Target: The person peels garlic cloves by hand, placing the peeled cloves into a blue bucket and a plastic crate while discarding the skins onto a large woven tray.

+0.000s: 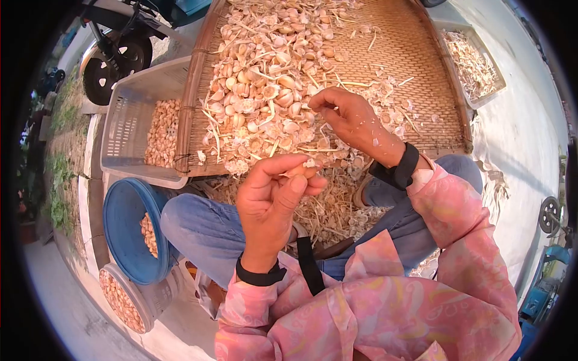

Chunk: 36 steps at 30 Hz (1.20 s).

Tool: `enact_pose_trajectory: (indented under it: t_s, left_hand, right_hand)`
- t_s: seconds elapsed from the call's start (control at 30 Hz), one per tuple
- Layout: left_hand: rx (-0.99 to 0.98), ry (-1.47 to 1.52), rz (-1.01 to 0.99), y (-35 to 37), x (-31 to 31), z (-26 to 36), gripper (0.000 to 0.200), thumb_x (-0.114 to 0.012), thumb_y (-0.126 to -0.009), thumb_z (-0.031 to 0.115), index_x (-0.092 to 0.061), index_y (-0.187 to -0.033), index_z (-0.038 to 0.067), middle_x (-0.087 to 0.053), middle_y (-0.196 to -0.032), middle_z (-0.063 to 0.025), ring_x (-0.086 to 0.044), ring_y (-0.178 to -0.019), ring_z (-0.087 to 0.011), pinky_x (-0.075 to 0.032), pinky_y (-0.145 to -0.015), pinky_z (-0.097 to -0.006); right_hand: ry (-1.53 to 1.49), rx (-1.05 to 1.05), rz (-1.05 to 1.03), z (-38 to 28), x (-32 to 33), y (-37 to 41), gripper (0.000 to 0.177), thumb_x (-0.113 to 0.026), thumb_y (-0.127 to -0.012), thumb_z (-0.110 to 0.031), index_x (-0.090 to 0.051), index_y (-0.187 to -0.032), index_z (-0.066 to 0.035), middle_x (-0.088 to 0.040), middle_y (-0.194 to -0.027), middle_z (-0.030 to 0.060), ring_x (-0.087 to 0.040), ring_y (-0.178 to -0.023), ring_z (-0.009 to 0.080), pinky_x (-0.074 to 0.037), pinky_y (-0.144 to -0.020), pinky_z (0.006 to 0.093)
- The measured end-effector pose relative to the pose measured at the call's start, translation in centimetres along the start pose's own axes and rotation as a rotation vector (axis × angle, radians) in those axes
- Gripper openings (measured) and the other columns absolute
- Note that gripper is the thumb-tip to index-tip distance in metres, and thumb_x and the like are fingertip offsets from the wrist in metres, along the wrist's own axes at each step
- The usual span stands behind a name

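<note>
Woven tray (pixel 421 72): left hand (pixel 271 198) pinches garlic clove (pixel 299 172), long axis sideways; right hand (pixel 352 120) curled in pile (pixel 265 78), grip unclear.

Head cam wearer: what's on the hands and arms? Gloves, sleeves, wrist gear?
No gloves: the left hand and the right hand are bare. There is a black band on the left wrist and a wider black one on the right. The long sleeves are pink with a pale swirled print.
</note>
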<state>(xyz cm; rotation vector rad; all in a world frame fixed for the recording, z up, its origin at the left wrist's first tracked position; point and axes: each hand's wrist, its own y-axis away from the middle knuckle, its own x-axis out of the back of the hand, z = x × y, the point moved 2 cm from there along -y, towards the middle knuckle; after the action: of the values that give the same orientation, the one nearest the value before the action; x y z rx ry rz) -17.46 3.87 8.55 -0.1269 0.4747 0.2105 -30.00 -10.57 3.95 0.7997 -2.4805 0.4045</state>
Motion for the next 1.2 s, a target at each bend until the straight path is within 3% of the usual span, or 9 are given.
enact_pose_trajectory:
  t_s: [0.07, 0.1, 0.2, 0.33, 0.67, 0.87, 0.97, 1.07, 1.2]
  left_hand:
    - [-0.133, 0.040, -0.295, 1.6, -2.6, 5.4, 0.018, -0.059, -0.085, 0.007, -0.060, -0.098, -0.006, -0.062, -0.091, -0.0226, -0.064, -0.076, -0.0210, -0.054, -0.069, -0.0287]
    - [-0.038, 0.381, -0.688, 1.2, -3.8, 7.8, 0.018, -0.056, -0.085, -0.002, -0.050, -0.098, -0.011, -0.057, -0.095, -0.0236, -0.063, -0.073, -0.0213, -0.053, -0.062, -0.0257]
    - [-0.485, 0.461, -0.502, 2.7, -6.9, 8.7, 0.011, -0.064, -0.078, -0.003, -0.064, -0.084, -0.012, -0.061, -0.081, -0.0270, -0.063, -0.065, -0.0249, -0.052, -0.055, -0.0273]
    - [-0.483, 0.576, -0.467, 2.6, -7.6, 8.2, 0.011, -0.062, -0.078, -0.004, -0.064, -0.084, -0.013, -0.060, -0.083, -0.0284, -0.064, -0.066, -0.0267, -0.053, -0.057, -0.0284]
    - [-0.520, 0.689, -0.367, 2.4, -7.6, 7.8, 0.012, -0.059, -0.080, -0.006, -0.062, -0.086, -0.016, -0.058, -0.086, -0.0284, -0.062, -0.065, -0.0290, -0.051, -0.056, -0.0296]
    - [-0.462, 0.185, -0.269, 0.2, -3.2, 8.8, 0.016, -0.053, -0.087, 0.003, -0.059, -0.096, -0.009, -0.061, -0.091, -0.0243, -0.064, -0.069, -0.0213, -0.052, -0.059, -0.0256]
    - [-0.296, -0.577, 0.370, -2.8, 6.5, 10.5, 0.026, -0.057, -0.087, 0.012, -0.056, -0.107, -0.005, -0.060, -0.105, -0.0173, -0.062, -0.086, -0.0173, -0.048, -0.078, -0.0237]
    - [-0.201, -1.148, 0.528, -5.1, 13.8, 10.1, 0.031, -0.057, -0.088, 0.011, -0.054, -0.115, -0.004, -0.060, -0.103, -0.0130, -0.056, -0.093, -0.0130, -0.044, -0.081, -0.0244]
    - [0.069, -0.827, 0.195, -5.2, 9.0, 4.4, 0.037, -0.058, -0.088, 0.019, -0.053, -0.118, -0.002, -0.058, -0.107, -0.0102, -0.058, -0.091, -0.0148, -0.045, -0.078, -0.0251]
  right_hand:
    - [0.587, 0.159, 0.051, 1.2, 0.8, 0.0, 0.011, -0.054, -0.082, -0.005, -0.059, -0.092, -0.004, -0.057, -0.087, 0.0077, -0.058, -0.077, 0.0259, -0.046, -0.068, 0.0330]
    - [0.552, 0.135, 0.042, 1.5, 0.7, -0.1, 0.016, -0.053, -0.079, -0.003, -0.059, -0.094, -0.008, -0.053, -0.088, 0.0112, -0.055, -0.079, 0.0323, -0.045, -0.069, 0.0380]
    - [0.379, 0.164, -0.036, 1.5, -0.8, -0.9, 0.017, -0.056, -0.080, -0.006, -0.057, -0.097, -0.008, -0.053, -0.089, 0.0108, -0.056, -0.080, 0.0317, -0.045, -0.069, 0.0393]
    - [0.462, 0.188, -0.179, 1.7, -1.5, -1.6, 0.020, -0.058, -0.080, -0.009, -0.056, -0.101, -0.008, -0.052, -0.090, 0.0111, -0.056, -0.080, 0.0320, -0.044, -0.068, 0.0407]
    - [0.495, 0.167, -0.100, 2.7, -0.9, -3.2, 0.017, -0.058, -0.077, -0.007, -0.054, -0.094, -0.007, -0.051, -0.087, 0.0139, -0.056, -0.079, 0.0346, -0.044, -0.067, 0.0434]
    - [0.561, 0.072, -0.151, 2.5, -1.3, -2.7, 0.024, -0.062, -0.074, -0.008, -0.055, -0.097, -0.005, -0.050, -0.089, 0.0144, -0.056, -0.084, 0.0338, -0.045, -0.069, 0.0431]
    - [0.548, 0.086, -0.133, 2.5, -0.4, -2.2, 0.026, -0.063, -0.075, -0.006, -0.054, -0.099, -0.005, -0.049, -0.090, 0.0134, -0.055, -0.083, 0.0331, -0.045, -0.069, 0.0419]
    - [0.557, 0.078, -0.142, 3.2, -0.3, -2.1, 0.020, -0.061, -0.077, -0.007, -0.052, -0.094, -0.006, -0.049, -0.088, 0.0123, -0.054, -0.082, 0.0327, -0.044, -0.068, 0.0415]
    - [0.515, 0.103, -0.078, 2.6, -0.4, -1.5, 0.017, -0.058, -0.079, -0.009, -0.050, -0.094, -0.006, -0.053, -0.083, 0.0133, -0.056, -0.077, 0.0331, -0.044, -0.064, 0.0421]
